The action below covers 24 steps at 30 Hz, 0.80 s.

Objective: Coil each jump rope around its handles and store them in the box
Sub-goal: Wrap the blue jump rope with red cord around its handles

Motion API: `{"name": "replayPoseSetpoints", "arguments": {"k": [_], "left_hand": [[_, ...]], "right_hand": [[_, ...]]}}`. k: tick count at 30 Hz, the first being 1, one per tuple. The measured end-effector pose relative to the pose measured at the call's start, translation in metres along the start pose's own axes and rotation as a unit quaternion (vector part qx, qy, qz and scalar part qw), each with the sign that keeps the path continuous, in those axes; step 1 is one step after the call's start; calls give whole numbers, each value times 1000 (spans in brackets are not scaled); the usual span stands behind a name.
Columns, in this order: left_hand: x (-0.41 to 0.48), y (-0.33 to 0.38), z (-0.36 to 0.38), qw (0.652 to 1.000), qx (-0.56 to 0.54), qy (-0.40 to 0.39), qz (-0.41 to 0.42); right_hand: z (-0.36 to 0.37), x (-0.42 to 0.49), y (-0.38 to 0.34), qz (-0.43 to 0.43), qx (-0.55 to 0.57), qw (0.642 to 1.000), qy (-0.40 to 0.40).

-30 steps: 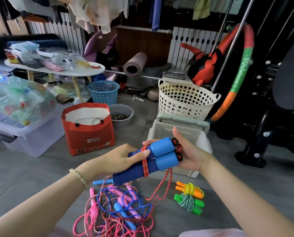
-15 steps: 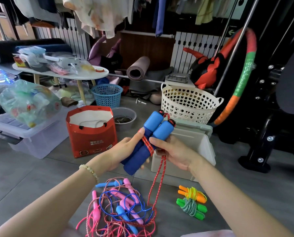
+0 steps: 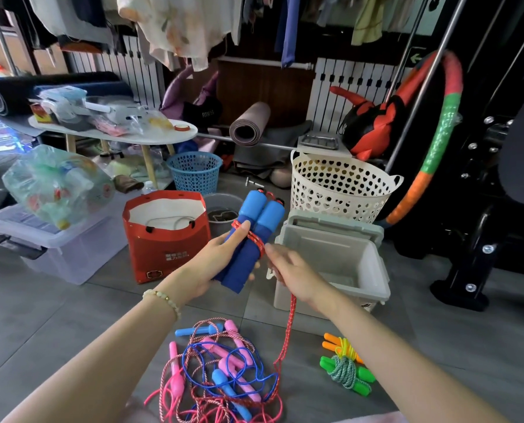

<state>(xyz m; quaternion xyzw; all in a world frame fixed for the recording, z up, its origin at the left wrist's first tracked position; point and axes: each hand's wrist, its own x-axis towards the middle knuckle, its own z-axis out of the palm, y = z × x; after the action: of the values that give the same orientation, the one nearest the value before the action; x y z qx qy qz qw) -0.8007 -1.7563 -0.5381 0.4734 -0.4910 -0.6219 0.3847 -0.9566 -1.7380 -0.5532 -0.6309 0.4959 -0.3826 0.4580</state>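
My left hand (image 3: 215, 257) grips two blue foam handles (image 3: 254, 230) side by side, nearly upright, thumb pressing a few turns of red rope (image 3: 251, 236) wound round them. My right hand (image 3: 291, 270) pinches the red rope just right of the handles; the rope (image 3: 288, 325) hangs down from it to the floor. The open grey box (image 3: 376, 264) stands behind my right hand. On the floor lie a tangle of pink and blue jump ropes (image 3: 221, 377) and, to the right, two coiled ropes, one with orange handles (image 3: 340, 346), one with green handles (image 3: 346, 370).
A red paper bag (image 3: 166, 239) stands left of the handles, a clear lidded bin (image 3: 56, 239) further left. A cream perforated basket (image 3: 340, 184), a blue basket (image 3: 195, 172) and a grey bowl (image 3: 221, 206) sit behind. Black gym equipment (image 3: 483, 209) fills the right.
The handles swung from lying across to nearly upright. My right hand left the handle ends and now pinches the rope beside them, drawing it taut.
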Motion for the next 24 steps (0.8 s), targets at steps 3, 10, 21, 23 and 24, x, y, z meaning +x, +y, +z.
{"name": "replayPoseSetpoints", "arguments": {"k": [3, 10, 21, 23, 24], "left_hand": [[0, 3, -1, 997, -74, 7, -10], [1, 8, -1, 994, -105, 21, -4], [11, 2, -3, 987, -88, 125, 39], [13, 2, -12, 982, -113, 146, 30], [13, 1, -15, 981, -120, 149, 27]], "right_hand": [[6, 5, -2, -22, 3, 1000, 12], [-7, 8, 4, -70, -169, 983, -4], [-4, 1, 4, 44, -121, 991, 26], [-7, -1, 7, 11, -210, 977, 28], [-8, -3, 7, 16, -172, 985, 17]]}}
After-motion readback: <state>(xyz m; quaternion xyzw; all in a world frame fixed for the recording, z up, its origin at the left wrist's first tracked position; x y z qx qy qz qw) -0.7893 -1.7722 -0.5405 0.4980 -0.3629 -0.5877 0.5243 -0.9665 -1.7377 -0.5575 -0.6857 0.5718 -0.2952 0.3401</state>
